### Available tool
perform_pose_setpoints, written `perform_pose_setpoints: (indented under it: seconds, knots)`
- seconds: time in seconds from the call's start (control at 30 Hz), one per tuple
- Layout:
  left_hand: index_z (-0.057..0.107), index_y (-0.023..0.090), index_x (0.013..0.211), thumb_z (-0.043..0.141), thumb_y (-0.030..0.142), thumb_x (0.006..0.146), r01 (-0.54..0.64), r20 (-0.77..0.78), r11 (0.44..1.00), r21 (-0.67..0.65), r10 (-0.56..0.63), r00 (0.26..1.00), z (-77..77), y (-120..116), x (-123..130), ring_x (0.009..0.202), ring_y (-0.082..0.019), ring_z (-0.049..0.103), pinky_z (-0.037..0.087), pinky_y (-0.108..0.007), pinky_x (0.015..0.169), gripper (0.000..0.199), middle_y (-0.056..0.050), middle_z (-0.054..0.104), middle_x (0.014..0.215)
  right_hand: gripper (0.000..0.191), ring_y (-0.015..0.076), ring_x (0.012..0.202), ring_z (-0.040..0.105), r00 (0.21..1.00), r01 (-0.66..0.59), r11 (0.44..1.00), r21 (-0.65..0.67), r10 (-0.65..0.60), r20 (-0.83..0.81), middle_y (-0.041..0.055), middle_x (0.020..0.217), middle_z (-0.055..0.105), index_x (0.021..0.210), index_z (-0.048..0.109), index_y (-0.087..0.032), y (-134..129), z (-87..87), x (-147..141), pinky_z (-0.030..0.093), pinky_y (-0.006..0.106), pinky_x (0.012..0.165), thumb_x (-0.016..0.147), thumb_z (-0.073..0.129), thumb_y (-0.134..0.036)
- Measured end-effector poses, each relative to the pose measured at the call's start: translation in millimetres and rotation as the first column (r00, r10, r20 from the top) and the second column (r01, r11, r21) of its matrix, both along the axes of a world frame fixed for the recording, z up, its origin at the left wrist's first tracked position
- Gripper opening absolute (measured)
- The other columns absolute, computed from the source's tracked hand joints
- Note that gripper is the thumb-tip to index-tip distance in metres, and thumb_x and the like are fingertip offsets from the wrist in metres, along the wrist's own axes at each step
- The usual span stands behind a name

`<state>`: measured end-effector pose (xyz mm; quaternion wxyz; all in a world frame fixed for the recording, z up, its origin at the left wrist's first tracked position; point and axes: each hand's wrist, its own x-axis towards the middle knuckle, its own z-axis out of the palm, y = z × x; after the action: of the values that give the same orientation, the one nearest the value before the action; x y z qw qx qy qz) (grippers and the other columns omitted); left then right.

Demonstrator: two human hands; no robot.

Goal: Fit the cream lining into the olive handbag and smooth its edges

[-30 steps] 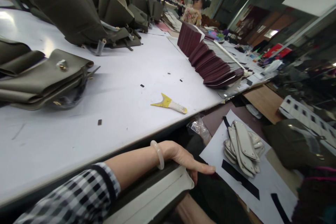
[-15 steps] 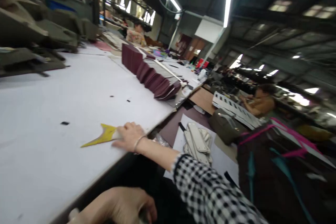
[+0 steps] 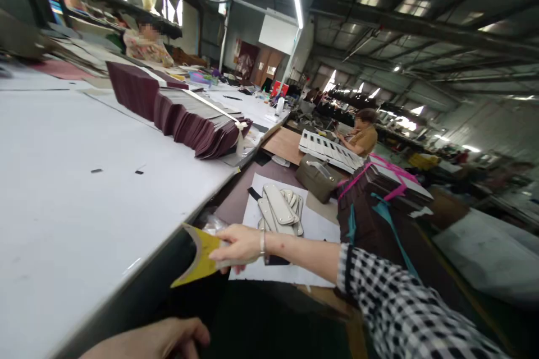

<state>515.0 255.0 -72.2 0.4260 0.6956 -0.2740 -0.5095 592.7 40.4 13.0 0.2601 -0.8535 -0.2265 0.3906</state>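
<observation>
My right hand [image 3: 241, 247] is closed on a flat yellow piece [image 3: 202, 255] with a concave, two-pointed end. It holds the piece above the gap beside the white table [image 3: 76, 224], with the points towards the table edge. A paler part of the piece runs under my fingers. My left hand [image 3: 162, 339] is low at the bottom edge, fingers curled and partly cut off by the frame; what it holds, if anything, is hidden. Beyond my right hand, several cream strap-like pieces with studs [image 3: 280, 207] lie heaped on a white sheet [image 3: 309, 269].
Bundled maroon panels [image 3: 185, 118] stand in a row on the white table, near two small dark scraps. An olive case [image 3: 315, 176], a slotted white strip [image 3: 330, 150] and a dark stack with pink binding [image 3: 366, 202] are to the right. Two people work farther off.
My right hand has lifted the yellow piece off the white table and brought it right, past the edge. My view has turned right. My left hand stays low, fingers curled.
</observation>
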Motion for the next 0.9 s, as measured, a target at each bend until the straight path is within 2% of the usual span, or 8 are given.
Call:
perform_pose_setpoints:
  seconds: [0.07, 0.17, 0.23, 0.33, 0.43, 0.53, 0.7, 0.9]
  knots:
    - [0.057, 0.021, 0.124, 0.073, 0.021, 0.053, -0.002, -0.049, 1.0, 0.019, 0.003, 0.999, 4.0, -1.8, 0.5, 0.103, -0.026, 0.065, 0.048, -0.031, 0.091, 0.073, 0.0, 0.072, 0.11, 0.018, 0.0109, 0.043, 0.059, 0.983, 0.062, 0.998, 0.023, -0.057, -0.177, -0.0025, 0.067, 0.065, 0.095, 0.056, -0.019, -25.0, 0.2, -31.2, 0.05, 0.02, 0.041, 0.093, 0.05, -0.036]
    - [0.051, 0.014, 0.133, 0.078, 0.025, 0.054, 0.051, -0.049, 0.998, -0.026, -0.053, 0.997, 3.3, -3.9, 2.7, 0.107, -0.028, 0.064, 0.045, -0.036, 0.099, 0.084, -0.006, 0.071, 0.114, 0.021, 0.0069, 0.032, 0.047, 0.944, 0.129, 0.991, 0.036, -0.112, -0.309, -0.0048, 0.056, 0.056, 0.09, 0.053, -0.017, -42.2, -16.2, -77.5, 0.036, 0.014, 0.031, 0.094, 0.042, -0.036]
    - [0.045, 0.012, 0.139, 0.078, 0.025, 0.055, 0.069, -0.112, 0.996, -0.05, -0.074, 0.991, -2.5, -2.5, 6.7, 0.107, -0.03, 0.064, 0.049, -0.039, 0.094, 0.091, -0.01, 0.069, 0.118, 0.024, 0.0058, 0.03, 0.044, 0.893, 0.231, 0.973, -0.016, -0.219, -0.392, -0.005, 0.053, 0.056, 0.09, 0.052, -0.017, -43.7, -33.8, -99.8, 0.032, 0.012, 0.029, 0.093, 0.044, -0.04]
    - [0.046, 0.011, 0.138, 0.081, 0.027, 0.057, 0.062, -0.132, 0.997, -0.046, -0.067, 0.989, -8.3, 1.8, 10.5, 0.109, -0.029, 0.064, 0.05, -0.037, 0.095, 0.09, -0.01, 0.069, 0.118, 0.027, 0.0063, 0.031, 0.046, 0.832, 0.253, 0.966, -0.047, -0.243, -0.499, -0.0032, 0.055, 0.059, 0.093, 0.054, -0.017, -34.5, -56.9, -121.7, 0.033, 0.012, 0.028, 0.093, 0.049, -0.043]
    - [0.037, 0.008, 0.145, 0.08, 0.032, 0.06, 0.056, -0.025, 0.998, 0.014, -0.056, 0.998, -7.6, 4.7, 9.6, 0.113, -0.029, 0.062, 0.05, -0.036, 0.097, 0.098, -0.013, 0.065, 0.125, 0.028, 0.0064, 0.031, 0.047, 0.836, 0.265, 0.964, -0.038, -0.249, -0.49, -0.0033, 0.054, 0.059, 0.094, 0.055, -0.016, -21.8, -67.6, -132.5, 0.032, 0.011, 0.028, 0.094, 0.048, -0.043]
    - [0.035, 0.007, 0.147, 0.078, 0.038, 0.063, 0.069, 0.053, 0.997, 0.02, -0.07, 0.996, -9.2, 6.3, 8.4, 0.117, -0.031, 0.058, 0.049, -0.036, 0.097, 0.1, -0.015, 0.06, 0.132, 0.027, 0.0064, 0.031, 0.046, 0.819, 0.3, 0.952, -0.066, -0.292, -0.494, -0.0035, 0.054, 0.058, 0.093, 0.054, -0.016, -14.8, -69.4, -134.9, 0.033, 0.012, 0.028, 0.095, 0.047, -0.042]
    - [0.028, 0.008, 0.151, 0.075, 0.041, 0.066, 0.039, 0.052, 0.999, -0.005, -0.039, 0.998, -15.1, 6.9, 8.0, 0.114, -0.031, 0.059, 0.049, -0.037, 0.096, 0.102, -0.017, 0.059, 0.132, 0.026, 0.0062, 0.029, 0.044, 0.773, 0.34, 0.934, -0.114, -0.346, -0.532, -0.0045, 0.051, 0.057, 0.094, 0.053, -0.017, -13.0, -70.0, -138.0, 0.031, 0.012, 0.026, 0.094, 0.048, -0.042]
    - [0.028, 0.008, 0.151, 0.073, 0.046, 0.067, 0.03, 0.077, 0.999, 0.017, -0.032, 0.997, -11.6, 6.8, 7.2, 0.111, -0.032, 0.061, 0.05, -0.037, 0.093, 0.103, -0.018, 0.059, 0.13, 0.027, 0.0067, 0.028, 0.043, 0.742, 0.386, 0.917, -0.099, -0.373, -0.557, -0.0042, 0.05, 0.057, 0.094, 0.053, -0.017, -10.6, -78.1, -145.5, 0.032, 0.012, 0.026, 0.094, 0.046, -0.043]
